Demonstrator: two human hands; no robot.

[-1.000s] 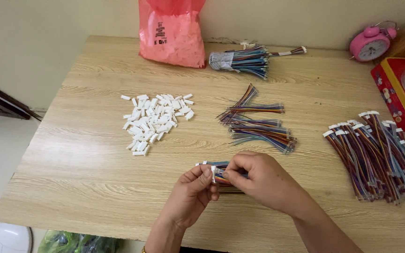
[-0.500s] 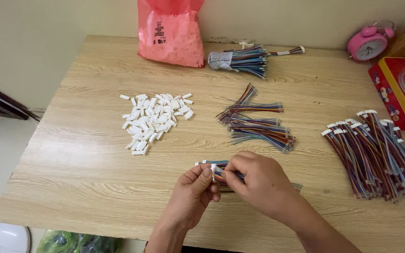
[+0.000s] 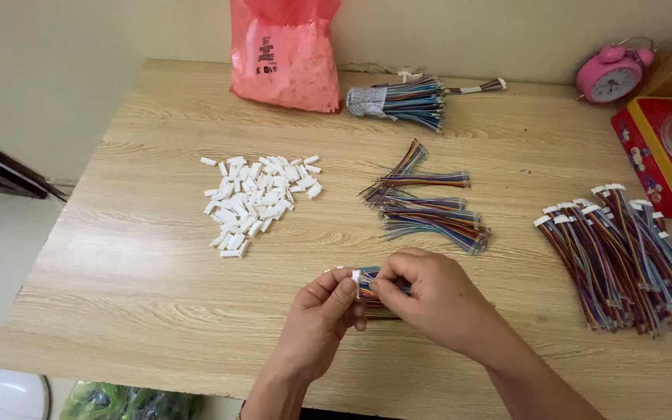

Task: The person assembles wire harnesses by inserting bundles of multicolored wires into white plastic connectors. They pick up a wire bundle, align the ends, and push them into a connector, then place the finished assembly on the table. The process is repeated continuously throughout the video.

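Both grips are closed: the left hand (image 3: 316,327) pinches a white connector (image 3: 356,274), the right hand (image 3: 433,299) pinches its coloured wire bundle (image 3: 371,284), just below the loose wire pile (image 3: 429,206) on the table (image 3: 141,264).

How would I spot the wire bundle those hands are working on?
Start at the wooden table and look to its near edge, where both hands meet. The short multicoloured wire bundle is pinched between them, a white connector at its tip; every other bundle lies untouched.
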